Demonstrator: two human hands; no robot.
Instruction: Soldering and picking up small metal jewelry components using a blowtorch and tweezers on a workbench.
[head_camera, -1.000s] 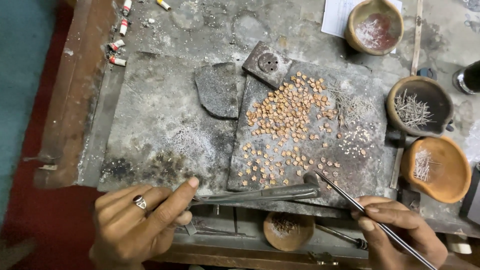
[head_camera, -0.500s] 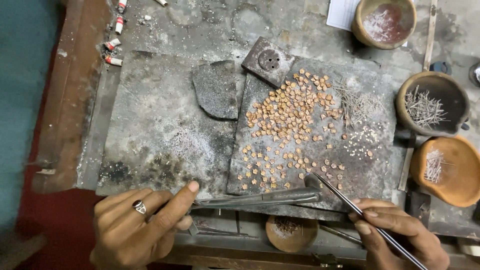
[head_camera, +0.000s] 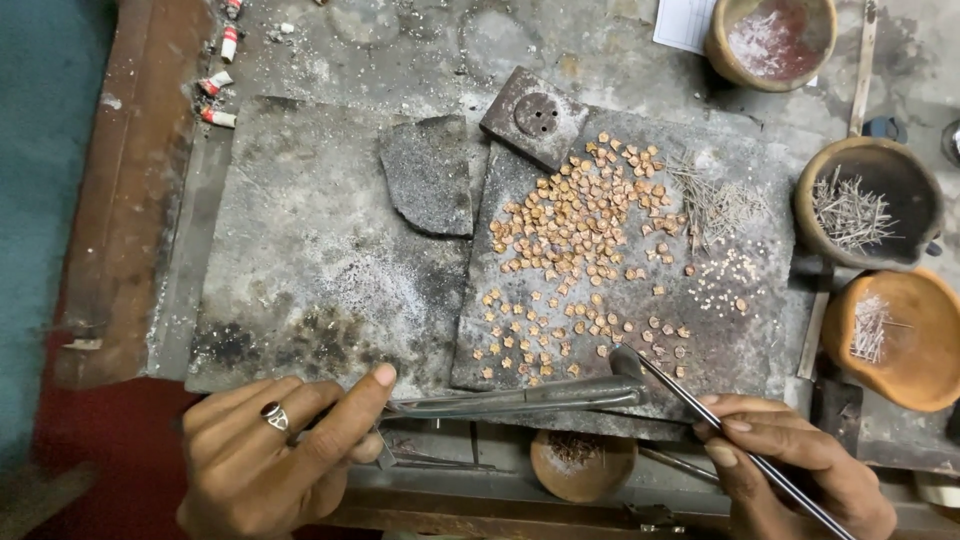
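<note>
Here both hands, left and right, grip tools beside gold pieces.

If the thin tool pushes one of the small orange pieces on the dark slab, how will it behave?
The small orange pieces look flat and tiny, so one would probably slide rather than roll. They seem very light, so it may scatter easily. The slab looks rough and dusty, which may slow it. The thin tool in the right hand seems stiff.

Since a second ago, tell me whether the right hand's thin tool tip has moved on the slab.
No. The tool tip stays at the slab's near edge, beside the same small orange pieces.
</note>
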